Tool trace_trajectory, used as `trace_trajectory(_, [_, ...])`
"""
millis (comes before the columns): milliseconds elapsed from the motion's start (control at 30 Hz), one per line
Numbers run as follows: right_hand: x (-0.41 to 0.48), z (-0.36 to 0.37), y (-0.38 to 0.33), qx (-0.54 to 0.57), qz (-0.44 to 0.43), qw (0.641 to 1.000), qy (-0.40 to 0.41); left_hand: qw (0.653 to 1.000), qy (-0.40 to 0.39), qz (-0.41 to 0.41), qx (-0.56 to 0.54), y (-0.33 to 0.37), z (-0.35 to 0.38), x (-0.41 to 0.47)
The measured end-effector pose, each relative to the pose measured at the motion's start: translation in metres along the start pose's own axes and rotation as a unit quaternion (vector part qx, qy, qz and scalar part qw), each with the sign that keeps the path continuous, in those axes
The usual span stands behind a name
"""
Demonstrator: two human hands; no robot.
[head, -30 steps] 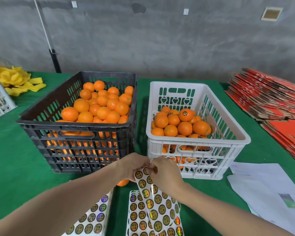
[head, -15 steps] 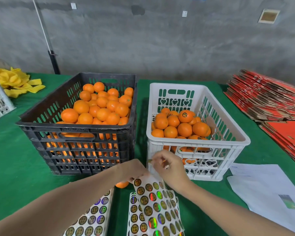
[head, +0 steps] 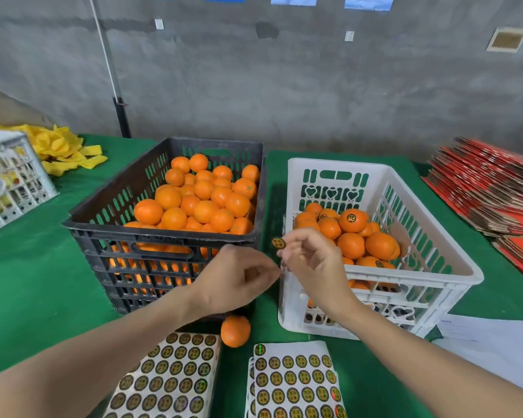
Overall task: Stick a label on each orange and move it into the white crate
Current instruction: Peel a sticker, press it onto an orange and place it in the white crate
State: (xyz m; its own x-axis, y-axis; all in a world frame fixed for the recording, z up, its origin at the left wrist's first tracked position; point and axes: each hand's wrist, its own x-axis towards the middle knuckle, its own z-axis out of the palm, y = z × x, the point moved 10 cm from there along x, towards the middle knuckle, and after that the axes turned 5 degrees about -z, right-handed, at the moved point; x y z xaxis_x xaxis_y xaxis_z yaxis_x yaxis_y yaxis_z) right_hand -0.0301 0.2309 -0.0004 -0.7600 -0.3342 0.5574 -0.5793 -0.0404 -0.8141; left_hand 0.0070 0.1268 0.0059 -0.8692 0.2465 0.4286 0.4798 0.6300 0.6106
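Label (head: 278, 243), round, gold, dark-rimmed, pinched by right hand (head: 311, 260); left hand (head: 236, 282) loosely curled.

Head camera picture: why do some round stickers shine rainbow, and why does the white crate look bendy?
In the head view, light glints off the shiny foil stickers on the white sticker sheet, so a few flash green or red; the wide-angle lens makes the white plastic crate look bent at its edges.

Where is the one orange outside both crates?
Head view, low centre: the loose round orange lies on the green tablecloth in front of the black plastic crate, by the far corner of the left sticker sheet.
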Motion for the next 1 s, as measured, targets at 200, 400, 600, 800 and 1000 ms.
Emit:
trace_trajectory(200, [0.049, 0.034, -0.008, -0.042, -0.038, 0.997, -0.062, 0.970, 0.130, -0.193, 0.064, -0.095, -0.126, 0.034])
trace_trajectory(400, [0.077, 0.072, 0.022, -0.104, 0.005, 0.983, -0.152, 0.886, -0.174, -0.401, 0.156, -0.232, -0.109, 0.038])
trace_trajectory(600, [0.080, 0.071, 0.032, -0.102, 0.023, 0.984, -0.141, 0.790, -0.393, -0.327, 0.340, -0.252, -0.039, 0.039])
trace_trajectory(800, [0.078, 0.067, 0.033, -0.090, 0.038, 0.987, -0.130, 0.798, -0.404, -0.279, 0.348, -0.247, -0.011, 0.051])
trace_trajectory(1000, [0.081, 0.043, 0.032, 0.080, 0.112, 0.990, -0.013, 0.881, -0.143, -0.402, -0.205, -0.215, -0.056, 0.070])
